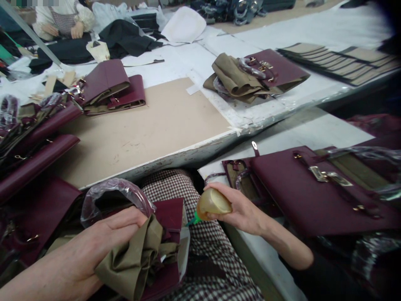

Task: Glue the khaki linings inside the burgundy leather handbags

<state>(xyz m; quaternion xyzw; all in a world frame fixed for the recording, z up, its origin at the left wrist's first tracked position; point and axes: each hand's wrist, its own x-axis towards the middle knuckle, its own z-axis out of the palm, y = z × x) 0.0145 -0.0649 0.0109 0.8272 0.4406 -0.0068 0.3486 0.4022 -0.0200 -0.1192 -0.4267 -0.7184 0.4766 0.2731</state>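
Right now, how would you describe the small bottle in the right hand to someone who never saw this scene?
Start at the tan board on the long worktable, then drop to the checked trousers below its front edge. There the right hand grips a bottle, beside the olive lining bunched in the left hand. It alone is amber, translucent and green-nozzled among burgundy bags.

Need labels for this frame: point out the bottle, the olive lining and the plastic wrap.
bottle (214,202), head view, amber body.
olive lining (133,261), head view, bunched folds.
plastic wrap (123,186), head view, loop's top.
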